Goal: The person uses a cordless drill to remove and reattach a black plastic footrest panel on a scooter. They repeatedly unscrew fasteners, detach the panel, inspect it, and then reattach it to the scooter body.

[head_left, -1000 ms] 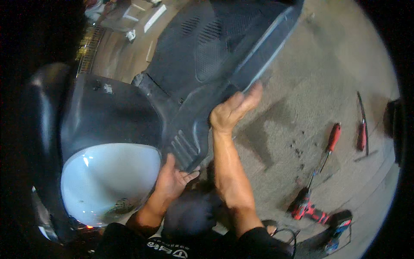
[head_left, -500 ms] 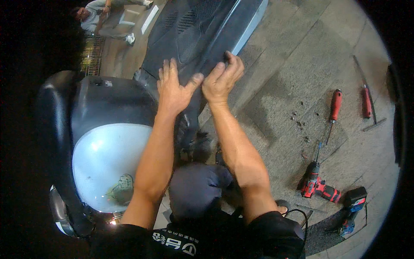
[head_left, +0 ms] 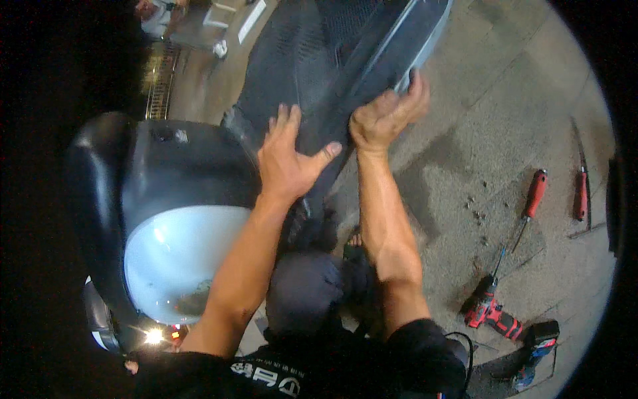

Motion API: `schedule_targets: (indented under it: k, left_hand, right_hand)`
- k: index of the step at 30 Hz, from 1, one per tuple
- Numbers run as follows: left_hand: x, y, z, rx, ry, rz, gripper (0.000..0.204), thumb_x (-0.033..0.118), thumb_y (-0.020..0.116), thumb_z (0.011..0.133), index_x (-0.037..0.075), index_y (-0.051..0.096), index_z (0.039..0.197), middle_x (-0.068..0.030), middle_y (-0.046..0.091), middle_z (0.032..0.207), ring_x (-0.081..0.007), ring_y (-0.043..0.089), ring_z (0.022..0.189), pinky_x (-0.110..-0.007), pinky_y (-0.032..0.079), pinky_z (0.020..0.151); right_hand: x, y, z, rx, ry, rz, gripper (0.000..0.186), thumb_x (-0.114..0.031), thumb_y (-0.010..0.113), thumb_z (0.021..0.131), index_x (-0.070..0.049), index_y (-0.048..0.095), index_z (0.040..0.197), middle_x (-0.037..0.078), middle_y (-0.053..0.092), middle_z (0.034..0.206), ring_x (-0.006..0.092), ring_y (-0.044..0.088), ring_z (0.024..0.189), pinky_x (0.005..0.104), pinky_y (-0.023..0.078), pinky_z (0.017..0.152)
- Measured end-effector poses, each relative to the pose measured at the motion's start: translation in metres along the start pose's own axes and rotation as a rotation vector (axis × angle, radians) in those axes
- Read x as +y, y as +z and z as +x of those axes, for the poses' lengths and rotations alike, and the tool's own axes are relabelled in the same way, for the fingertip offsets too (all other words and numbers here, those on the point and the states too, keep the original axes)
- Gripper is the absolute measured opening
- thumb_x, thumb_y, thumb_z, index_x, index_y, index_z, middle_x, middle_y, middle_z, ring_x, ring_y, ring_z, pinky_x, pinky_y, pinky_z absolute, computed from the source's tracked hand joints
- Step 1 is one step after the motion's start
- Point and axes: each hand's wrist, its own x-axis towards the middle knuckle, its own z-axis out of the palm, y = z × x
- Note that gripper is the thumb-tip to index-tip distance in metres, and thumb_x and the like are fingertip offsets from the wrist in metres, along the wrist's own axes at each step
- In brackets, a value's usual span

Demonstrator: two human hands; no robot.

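A scooter's black textured footboard (head_left: 292, 73) stretches away in front of me, edged on its right by a pale blue side trim (head_left: 428, 43). Flat on the footboard's near part lies my left hand (head_left: 287, 163), fingers spread and thumb out to the right. My right hand (head_left: 384, 121) rests at the footboard's right edge, its fingers stretched over the near end of the trim; the contact under the palm is hidden. To the left of my left forearm are the scooter's black panel (head_left: 196, 159) and a glossy pale panel (head_left: 173, 259).
On the paving at right lie a red-handled screwdriver (head_left: 537, 193), another red-handled tool (head_left: 582, 193), scattered small screws (head_left: 478, 215), a red cordless drill (head_left: 488, 312) and a blue-black power tool (head_left: 538, 352). A lamp (head_left: 154, 336) glows at lower left. Another person (head_left: 156, 18) is at far left.
My hands have moved apart: the right one has slid rightward along the footboard's edge, its fingers stretching out. The whole view has shifted, so the scooter and tools sit farther right.
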Motion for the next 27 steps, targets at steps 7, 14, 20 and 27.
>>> schedule_targets:
  k: [7, 14, 20, 27]
  left_hand:
    - [0.001, -0.003, -0.004, 0.052, 0.000, -0.012, 0.087, 0.044, 0.087, 0.069, -0.007, 0.056, 0.132, -0.0315, 0.052, 0.138, -0.0415, 0.054, 0.128, -0.043, 0.043, 0.107]
    - [0.010, 0.003, -0.003, 0.079, 0.036, -0.027, 0.083, 0.044, 0.085, 0.072, -0.006, 0.056, 0.132, -0.0310, 0.052, 0.138, -0.0406, 0.053, 0.129, -0.042, 0.042, 0.107]
    - [-0.010, 0.009, -0.004, 0.056, 0.040, -0.109, 0.087, 0.045, 0.084, 0.072, 0.001, 0.050, 0.139, -0.0281, 0.045, 0.146, -0.0467, 0.045, 0.132, -0.049, 0.038, 0.110]
    - [-0.006, 0.006, 0.001, -0.017, -0.022, -0.116, 0.091, 0.046, 0.087, 0.068, -0.004, 0.051, 0.135, -0.0269, 0.057, 0.133, -0.0367, 0.057, 0.122, -0.043, 0.044, 0.104]
  right_hand:
    - [-0.020, 0.005, -0.001, -0.030, 0.028, 0.067, 0.049, -0.034, 0.044, 0.099, 0.003, 0.048, 0.132, 0.023, 0.048, 0.132, 0.0372, 0.043, 0.125, 0.0536, 0.029, 0.107]
    - [0.022, -0.054, 0.038, -0.146, 0.190, 0.211, 0.037, -0.016, 0.051, 0.097, 0.002, 0.050, 0.129, 0.023, 0.052, 0.128, 0.0368, 0.050, 0.119, 0.0430, 0.040, 0.103]
    - [0.091, -0.176, 0.125, -0.510, -0.101, -0.095, 0.020, -0.016, 0.065, 0.094, -0.006, 0.069, 0.110, 0.012, 0.071, 0.102, 0.0232, 0.069, 0.093, 0.0323, 0.053, 0.083]
    - [0.108, -0.351, 0.122, -0.887, 0.256, -0.558, 0.021, -0.013, 0.068, 0.090, -0.005, 0.069, 0.109, 0.014, 0.071, 0.099, 0.0244, 0.070, 0.088, 0.0341, 0.053, 0.079]
